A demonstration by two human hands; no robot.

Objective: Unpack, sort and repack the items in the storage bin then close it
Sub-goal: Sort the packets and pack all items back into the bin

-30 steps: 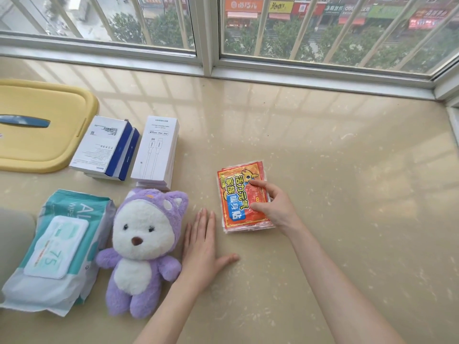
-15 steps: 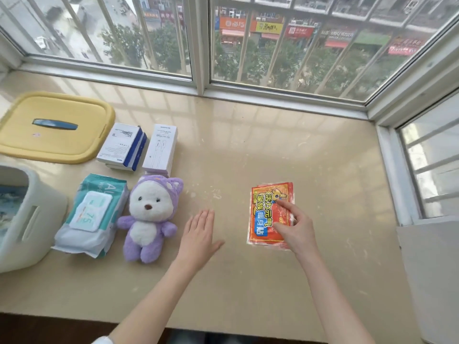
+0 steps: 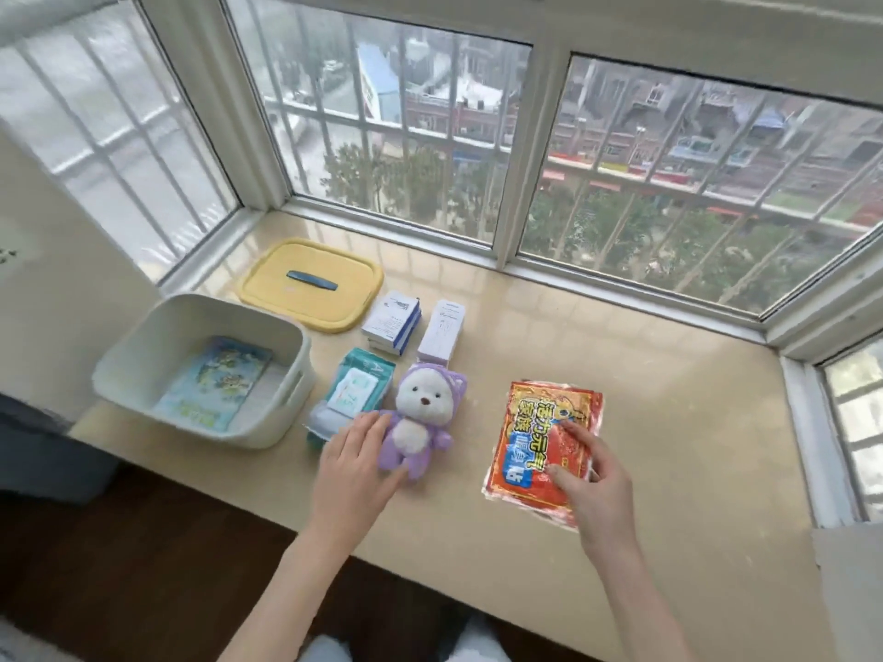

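Hands sit apart on the stone ledge (image 3: 621, 355). Your left hand (image 3: 356, 465) lies with straight fingers against the purple plush toy (image 3: 418, 418), on its side toward the wipes pack (image 3: 351, 394), and covers that pack's near corner. Your right hand (image 3: 587, 475) curls thumb and fingers onto the stack of red packets (image 3: 535, 432) and grips it at its near right part. Whether the stack is raised off the ledge cannot be told. The storage bin (image 3: 282, 413) stands open at the left end of the ledge, with a blue-green packet (image 3: 215, 382) lying flat on its floor. The yellow lid (image 3: 310, 298) lies just behind the bin, handle up. Blue-and-white boxes (image 3: 392, 322) and white boxes (image 3: 442, 329) stand side by side between the lid and the toy.
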